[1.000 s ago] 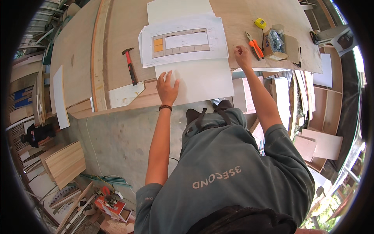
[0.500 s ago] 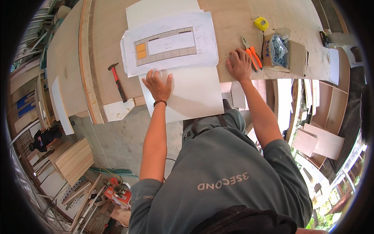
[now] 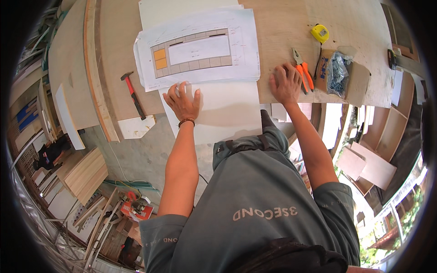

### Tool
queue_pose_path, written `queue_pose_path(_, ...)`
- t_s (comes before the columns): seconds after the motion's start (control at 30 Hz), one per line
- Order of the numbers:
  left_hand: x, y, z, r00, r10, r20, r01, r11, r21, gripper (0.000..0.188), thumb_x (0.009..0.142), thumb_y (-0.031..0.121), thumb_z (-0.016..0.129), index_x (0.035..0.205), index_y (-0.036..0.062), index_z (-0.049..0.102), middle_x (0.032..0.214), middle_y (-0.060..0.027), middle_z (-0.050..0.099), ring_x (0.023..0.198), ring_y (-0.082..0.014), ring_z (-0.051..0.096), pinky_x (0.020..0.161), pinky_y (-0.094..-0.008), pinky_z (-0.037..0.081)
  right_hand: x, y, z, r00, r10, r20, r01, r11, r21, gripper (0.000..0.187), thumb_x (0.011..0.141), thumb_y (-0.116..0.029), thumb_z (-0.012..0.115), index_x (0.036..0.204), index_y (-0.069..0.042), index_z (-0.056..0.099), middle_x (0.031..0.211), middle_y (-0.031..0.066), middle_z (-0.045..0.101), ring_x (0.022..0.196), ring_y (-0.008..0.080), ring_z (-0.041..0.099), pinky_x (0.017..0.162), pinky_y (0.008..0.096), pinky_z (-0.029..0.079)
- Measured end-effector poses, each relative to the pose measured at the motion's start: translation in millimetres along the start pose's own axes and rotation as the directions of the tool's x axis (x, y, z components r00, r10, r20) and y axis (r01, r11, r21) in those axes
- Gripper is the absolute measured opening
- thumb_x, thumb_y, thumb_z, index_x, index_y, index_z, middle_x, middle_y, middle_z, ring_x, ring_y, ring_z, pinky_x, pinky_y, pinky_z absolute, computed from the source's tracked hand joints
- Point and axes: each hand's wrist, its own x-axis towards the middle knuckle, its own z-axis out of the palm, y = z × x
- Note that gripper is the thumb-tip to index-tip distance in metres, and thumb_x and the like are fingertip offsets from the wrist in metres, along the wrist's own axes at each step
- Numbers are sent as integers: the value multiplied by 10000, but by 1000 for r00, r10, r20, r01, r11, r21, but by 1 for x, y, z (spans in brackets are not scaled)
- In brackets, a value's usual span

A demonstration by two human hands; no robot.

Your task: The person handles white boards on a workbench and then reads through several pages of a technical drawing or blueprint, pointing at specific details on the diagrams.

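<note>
My left hand (image 3: 183, 103) rests with its fingers apart on a white board (image 3: 230, 107). Its fingertips lie at the near edge of a stack of paper sheets (image 3: 246, 50), whose top sheet bears a printed plan with grey and orange blocks. The board juts over the table's near edge. Flat on the wooden tabletop (image 3: 277, 27) lies my right hand (image 3: 287, 86), empty, its fingers slightly bent and apart. Just right of its fingertips is a pair of pliers (image 3: 304, 73) with orange handles.
Right of the pliers stands an open carton (image 3: 322, 73) with a plastic bag of screws (image 3: 338, 73). A yellow tape measure (image 3: 320, 33) lies behind them. To the left are a red-and-black hammer (image 3: 133, 95) and a long wooden strip (image 3: 93, 68). Stacked planks (image 3: 84, 175) stand at lower left.
The whole view has tilted and shifted slightly. Both hands stay in the same places against the papers and pliers.
</note>
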Motion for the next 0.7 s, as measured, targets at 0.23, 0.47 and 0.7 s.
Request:
queue_pose_path(0.23, 1, 2, -4, 1000, 7, -1, -7, 1000, 11, 622, 961, 568, 639, 1432, 195, 477, 1424, -123, 405, 1427, -336, 353, 1267, -647, 132, -2, -1, 1, 1000, 2, -6, -2, 1000, -11, 401, 898, -328, 728, 1261, -215, 601, 1340, 65, 526, 1290, 344, 489, 1098, 515, 372)
queue_pose_path(0.47, 1, -1, -4, 1000, -2, -16, 2, 1000, -11, 622, 951, 567, 656, 1425, 200, 492, 1433, -121, 403, 1410, -335, 369, 1257, -641, 156, 0, -2, 2, 999, -41, -32, 40, 999, -35, 386, 903, -321, 723, 1254, -207, 609, 1331, 65, 528, 1270, 347, 496, 1075, 514, 384)
queue_pose_path(0.7, 2, -2, 0, 999, -4, -52, 4, 1000, 0, 591, 953, 631, 627, 1380, 238, 514, 1386, -84, 431, 1403, -291, 395, 1263, -646, 162, -3, -2, 4, 999, -10, -35, 9, 1000, -20, 350, 921, -331, 718, 1241, -230, 616, 1325, 51, 529, 1273, 331, 491, 1086, 510, 383)
